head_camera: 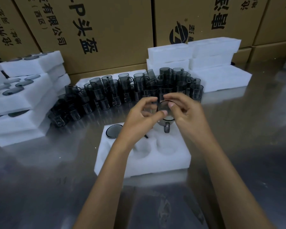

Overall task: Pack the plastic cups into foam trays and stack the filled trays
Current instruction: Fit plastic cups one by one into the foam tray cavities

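A white foam tray (144, 162) with round pockets lies on the metal table in front of me. One smoky grey cup (113, 130) sits in its far left pocket. My right hand (183, 113) holds another grey handled cup (165, 116) over the tray's far right pocket, fingers curled round its rim. My left hand (139, 114) is beside it, fingers curled and thumb touching the cup's rim; motion blur hides its exact grip. A crowd of several stacked grey cups (122, 93) stands behind the tray.
Filled foam trays (23, 96) are stacked at the left. Empty foam trays (205, 63) are stacked at the back right. Large cardboard boxes (106, 30) wall off the back. The shiny metal table (238, 146) spreads to the right and front.
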Available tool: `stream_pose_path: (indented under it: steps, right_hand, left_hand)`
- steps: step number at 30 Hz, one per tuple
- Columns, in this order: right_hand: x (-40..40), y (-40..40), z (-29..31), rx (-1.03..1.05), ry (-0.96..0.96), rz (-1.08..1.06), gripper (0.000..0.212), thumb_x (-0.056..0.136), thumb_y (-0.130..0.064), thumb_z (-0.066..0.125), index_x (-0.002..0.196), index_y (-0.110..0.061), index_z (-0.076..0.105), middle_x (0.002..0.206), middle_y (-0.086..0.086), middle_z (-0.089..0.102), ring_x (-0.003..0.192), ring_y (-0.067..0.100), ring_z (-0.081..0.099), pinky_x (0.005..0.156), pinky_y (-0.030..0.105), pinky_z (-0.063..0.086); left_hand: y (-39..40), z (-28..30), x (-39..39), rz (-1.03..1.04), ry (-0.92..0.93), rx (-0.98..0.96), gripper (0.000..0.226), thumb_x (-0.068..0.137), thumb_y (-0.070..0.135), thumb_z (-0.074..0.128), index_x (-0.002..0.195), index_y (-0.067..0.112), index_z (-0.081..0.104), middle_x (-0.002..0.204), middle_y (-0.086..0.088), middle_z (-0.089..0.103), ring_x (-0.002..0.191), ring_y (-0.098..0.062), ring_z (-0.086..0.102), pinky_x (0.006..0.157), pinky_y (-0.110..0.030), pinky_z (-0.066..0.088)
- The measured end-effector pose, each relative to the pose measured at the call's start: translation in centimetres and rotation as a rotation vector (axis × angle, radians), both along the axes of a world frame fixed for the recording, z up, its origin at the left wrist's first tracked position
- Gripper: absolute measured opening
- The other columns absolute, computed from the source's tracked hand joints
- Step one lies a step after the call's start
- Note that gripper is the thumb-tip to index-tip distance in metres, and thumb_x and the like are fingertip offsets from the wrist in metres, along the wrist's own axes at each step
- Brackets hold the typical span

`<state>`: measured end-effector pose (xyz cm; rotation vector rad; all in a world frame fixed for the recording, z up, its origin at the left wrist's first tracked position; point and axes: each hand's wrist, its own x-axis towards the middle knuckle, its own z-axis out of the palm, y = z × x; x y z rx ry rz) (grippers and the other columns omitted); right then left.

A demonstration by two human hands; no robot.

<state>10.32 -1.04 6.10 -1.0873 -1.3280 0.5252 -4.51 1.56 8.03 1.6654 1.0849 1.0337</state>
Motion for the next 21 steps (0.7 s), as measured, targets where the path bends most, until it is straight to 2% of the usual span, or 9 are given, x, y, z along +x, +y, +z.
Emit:
stream_pose_path:
  steps: [1, 3, 5, 7, 10, 13, 16, 19, 21]
  right_hand:
    - [0.1, 0.1, -0.2, -0.024, 0.01, 0.018, 0.017, 0.098, 0.001, 0.054, 0.108, -0.009, 0.064, 0.09, -0.005, 0.075, 0.093, 0.015, 0.07, 0.079, 0.028, 0.054]
    - [0.2, 0.4, -0.6, -0.053, 0.022, 0.027, 0.007, 0.098, -0.001, 0.055, 0.1, -0.007, 0.057, 0.085, 0.005, 0.073, 0.089, 0.032, 0.067, 0.078, 0.044, 0.053]
    - [0.2, 0.7, -1.0, -0.038, 0.003, 0.007, 0.006, 0.095, 0.0, 0.059, 0.095, -0.005, 0.057, 0.087, 0.011, 0.071, 0.088, 0.031, 0.067, 0.083, 0.049, 0.052]
    - [0.2, 0.9, -1.2, -0.016, -0.006, -0.023, 0.006, 0.091, 0.0, 0.065, 0.093, -0.006, 0.063, 0.088, 0.004, 0.071, 0.087, 0.019, 0.069, 0.084, 0.04, 0.056]
    - [0.4, 1.2, -1.7, -0.027, 0.086, -0.029, 0.007, 0.09, -0.004, 0.069, 0.093, -0.009, 0.073, 0.088, -0.002, 0.075, 0.086, 0.011, 0.071, 0.079, 0.023, 0.056]
    - [0.7, 1.4, -2.0, -0.089, 0.175, -0.011, 0.017, 0.095, -0.006, 0.063, 0.098, -0.017, 0.076, 0.092, -0.005, 0.078, 0.092, 0.008, 0.073, 0.082, 0.019, 0.055]
    - [0.7, 1.5, -2.3, -0.138, 0.152, 0.035, 0.024, 0.097, -0.003, 0.058, 0.101, -0.019, 0.075, 0.092, -0.01, 0.078, 0.094, 0.002, 0.071, 0.08, 0.012, 0.051]
    - [0.8, 1.5, -2.4, -0.2, 0.113, 0.035, 0.025, 0.096, -0.001, 0.058, 0.101, -0.018, 0.075, 0.09, -0.011, 0.077, 0.092, 0.003, 0.071, 0.08, 0.014, 0.05]
    - [0.7, 1.4, -2.4, -0.229, 0.084, 0.02, 0.025, 0.095, -0.001, 0.058, 0.1, -0.018, 0.076, 0.089, -0.009, 0.078, 0.091, 0.013, 0.072, 0.081, 0.022, 0.053]
  left_hand:
    - [-0.1, 0.0, -0.2, -0.056, 0.022, 0.008, 0.038, 0.086, 0.027, 0.076, 0.122, 0.032, 0.065, 0.113, 0.013, 0.068, 0.097, -0.011, 0.068, 0.068, -0.021, 0.055]
    - [-0.1, -0.2, -0.8, -0.152, 0.06, 0.035, 0.037, 0.087, 0.028, 0.075, 0.123, 0.033, 0.067, 0.116, 0.018, 0.069, 0.106, -0.006, 0.066, 0.079, -0.022, 0.056]
    - [-0.2, -0.4, -1.3, -0.198, 0.102, 0.058, 0.038, 0.086, 0.029, 0.076, 0.123, 0.031, 0.067, 0.118, 0.018, 0.07, 0.113, 0.002, 0.062, 0.089, -0.028, 0.057]
    - [0.0, -0.7, -1.5, -0.189, 0.118, 0.076, 0.039, 0.083, 0.028, 0.079, 0.12, 0.029, 0.068, 0.117, 0.019, 0.07, 0.114, 0.008, 0.06, 0.094, -0.025, 0.052]
    - [0.3, -1.2, -1.3, -0.128, 0.087, 0.089, 0.035, 0.079, 0.029, 0.081, 0.111, 0.03, 0.07, 0.111, 0.02, 0.072, 0.11, 0.009, 0.061, 0.09, -0.01, 0.046]
    - [0.6, -1.9, -1.1, -0.068, 0.086, 0.073, 0.038, 0.077, 0.033, 0.082, 0.112, 0.025, 0.069, 0.113, 0.014, 0.072, 0.112, 0.006, 0.062, 0.086, -0.01, 0.048]
    - [0.7, -2.5, -1.2, -0.034, 0.157, 0.067, 0.037, 0.076, 0.038, 0.083, 0.108, 0.03, 0.065, 0.108, 0.019, 0.072, 0.108, 0.011, 0.06, 0.086, -0.013, 0.045]
    - [0.6, -2.8, -1.2, -0.006, 0.235, 0.069, 0.039, 0.075, 0.049, 0.081, 0.106, 0.031, 0.065, 0.104, 0.021, 0.072, 0.104, 0.011, 0.062, 0.083, -0.014, 0.044]
    - [0.6, -2.9, -1.2, 0.01, 0.304, 0.096, 0.042, 0.077, 0.055, 0.076, 0.111, 0.032, 0.067, 0.112, 0.018, 0.071, 0.11, 0.005, 0.06, 0.083, -0.013, 0.042]
